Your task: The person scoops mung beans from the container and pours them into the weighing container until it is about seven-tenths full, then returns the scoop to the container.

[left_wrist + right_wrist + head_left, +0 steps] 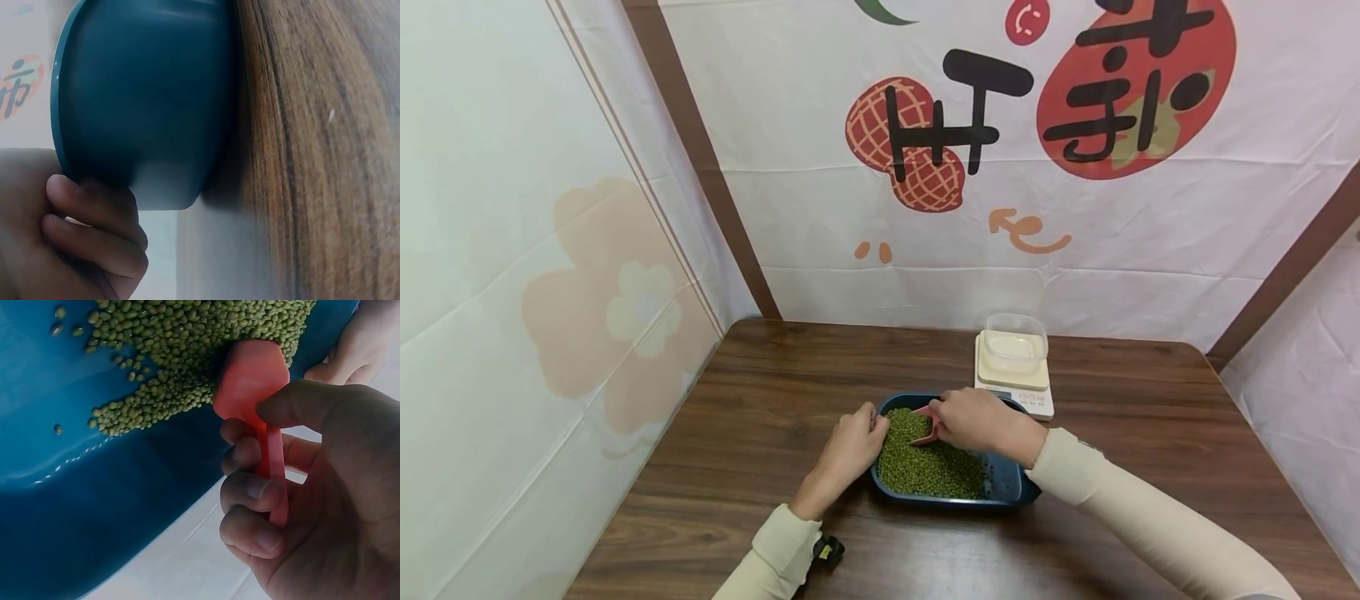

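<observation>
A dark blue tub (925, 502) on the table holds green mung beans (925, 471), heaped toward its left side. My right hand (973, 423) grips the handle of a pink scoop (253, 375), fingers curled round it and thumb near its bowl. The scoop's bowl lies against the beans; in the right wrist view its back faces the camera, so its contents are hidden. At the tub's left end my left hand (853, 442) grips the rim. The left wrist view shows its curled fingers (94, 212) against the tub's outer wall.
Behind the tub's right half stands a white kitchen scale (1037, 403) with a clear plastic container (1017, 343) on it. A black strap-like object (829, 550) sits by the left cuff. The wooden table (820, 358) meets printed cloth walls (880, 292) at the back and sides.
</observation>
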`<state>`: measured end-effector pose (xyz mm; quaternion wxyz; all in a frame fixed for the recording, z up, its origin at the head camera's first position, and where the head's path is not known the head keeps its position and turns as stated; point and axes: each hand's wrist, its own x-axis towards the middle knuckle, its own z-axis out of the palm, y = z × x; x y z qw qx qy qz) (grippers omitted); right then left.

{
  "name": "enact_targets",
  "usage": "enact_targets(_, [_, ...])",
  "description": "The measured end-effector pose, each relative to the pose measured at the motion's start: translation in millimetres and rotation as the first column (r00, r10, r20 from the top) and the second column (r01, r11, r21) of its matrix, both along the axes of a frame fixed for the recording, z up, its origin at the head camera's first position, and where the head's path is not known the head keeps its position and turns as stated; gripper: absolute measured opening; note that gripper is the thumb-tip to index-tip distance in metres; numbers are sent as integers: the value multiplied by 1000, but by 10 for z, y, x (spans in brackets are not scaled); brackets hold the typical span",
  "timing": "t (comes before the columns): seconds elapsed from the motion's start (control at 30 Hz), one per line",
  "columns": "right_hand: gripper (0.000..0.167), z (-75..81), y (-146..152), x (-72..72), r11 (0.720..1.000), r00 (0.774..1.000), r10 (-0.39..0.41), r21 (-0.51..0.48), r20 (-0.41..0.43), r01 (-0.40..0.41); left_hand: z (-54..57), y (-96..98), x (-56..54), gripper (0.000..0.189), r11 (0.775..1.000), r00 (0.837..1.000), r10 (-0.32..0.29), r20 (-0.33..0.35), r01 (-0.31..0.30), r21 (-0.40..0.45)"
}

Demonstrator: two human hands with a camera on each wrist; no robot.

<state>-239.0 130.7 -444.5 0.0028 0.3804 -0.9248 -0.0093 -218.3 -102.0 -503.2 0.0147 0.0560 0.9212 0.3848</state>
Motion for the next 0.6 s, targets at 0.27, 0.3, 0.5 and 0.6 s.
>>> enact_targets(0.27, [11, -41, -70, -4, 1000, 1000, -7, -21, 21, 8, -24, 11, -17, 30, 1000, 1000, 8, -2, -8, -18])
enact_targets(0.3, [11, -38, -78, 0, 1000, 1000, -7, -23, 24, 7, -27, 12, -19, 30, 1000, 1000, 5, -1, -5, -17])
enact_targets(0.5, [11, 8, -116, 31, 1000, 1000, -2, -28, 23, 3, -20, 11, -14, 30, 1000, 1000, -2, -3, 2, -19])
enact_targets(0.6, [12, 4, -123, 30, 1000, 1000, -1, -26, 9, 1, -13, 6, -13, 31, 1000, 1000, -7, -3, 7, -15])
